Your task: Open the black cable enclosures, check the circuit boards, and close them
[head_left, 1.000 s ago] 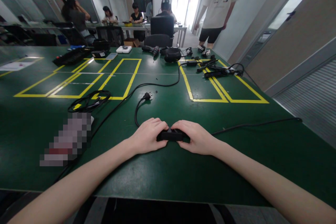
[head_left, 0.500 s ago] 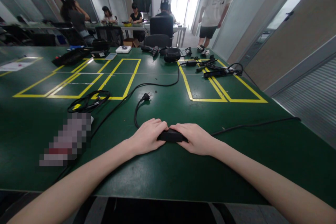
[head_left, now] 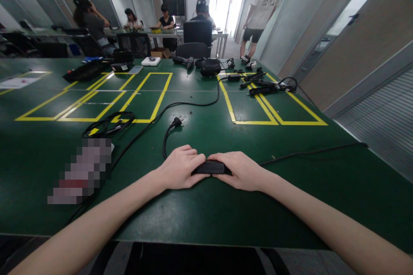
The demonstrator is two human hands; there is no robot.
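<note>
A small black power adapter (head_left: pixel 210 167) lies on the green table (head_left: pixel 206 206) close to the front edge. My left hand (head_left: pixel 180 167) grips its left end with curled fingers. Its right end is gripped by my right hand (head_left: pixel 240 169). A black cord runs from under my left hand in a curve to a plug (head_left: pixel 176 122) lying on the table. Another black cable (head_left: pixel 312 152) leads off to the right from under my right hand.
A coiled black cable (head_left: pixel 108 123) and a blurred-out object (head_left: pixel 82 172) lie to the left. Yellow tape rectangles (head_left: pixel 142 94) mark the table. Black tools and cables (head_left: pixel 264 86) sit far right, more gear along the far edge. People sit and stand in the background.
Both hands stay on the adapter, which has turned slightly between them. The plug has slid a little to the left. The person in the background has walked further away.
</note>
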